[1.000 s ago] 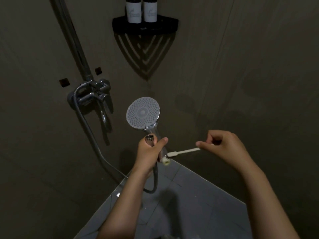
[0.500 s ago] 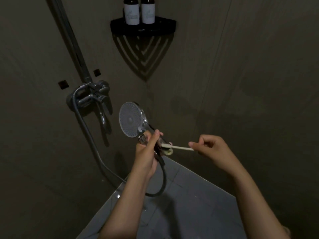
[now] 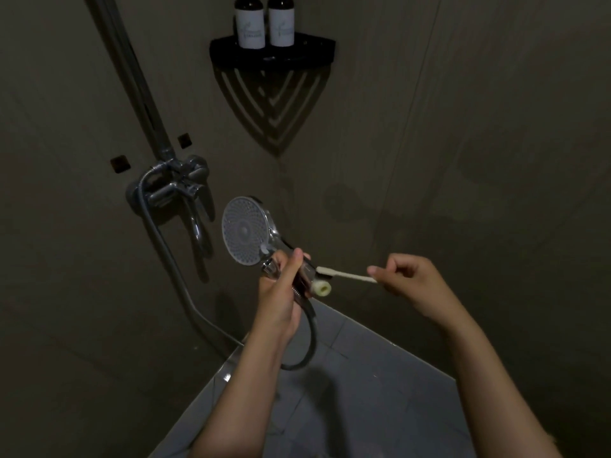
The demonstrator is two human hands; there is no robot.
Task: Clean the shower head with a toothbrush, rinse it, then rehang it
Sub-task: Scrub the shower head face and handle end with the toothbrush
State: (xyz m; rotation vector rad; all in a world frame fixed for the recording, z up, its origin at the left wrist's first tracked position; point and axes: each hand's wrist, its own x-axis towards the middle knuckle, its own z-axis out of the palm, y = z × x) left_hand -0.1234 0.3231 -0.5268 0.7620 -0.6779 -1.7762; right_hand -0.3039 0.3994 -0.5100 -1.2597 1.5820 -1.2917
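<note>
Head view: left hand (image 3: pixel 281 292) grips the shower head (image 3: pixel 246 231) by its handle, just right of the mixer tap (image 3: pixel 175 190). Right hand (image 3: pixel 408 280) pinches the toothbrush (image 3: pixel 344 276), bristles on the handle. A wet grip might slip and drop it.

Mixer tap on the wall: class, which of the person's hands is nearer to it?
Left. The left hand, gripping the shower head, sits below and right of the mixer tap; the right hand, pinching the toothbrush, is farther right.

shower head (image 3: pixel 246 231) left of toothbrush (image 3: pixel 347 276), mixer tap (image 3: pixel 178 188) further left, two bottles (image 3: pixel 249 26) on corner shelf (image 3: pixel 309 51) above
</note>
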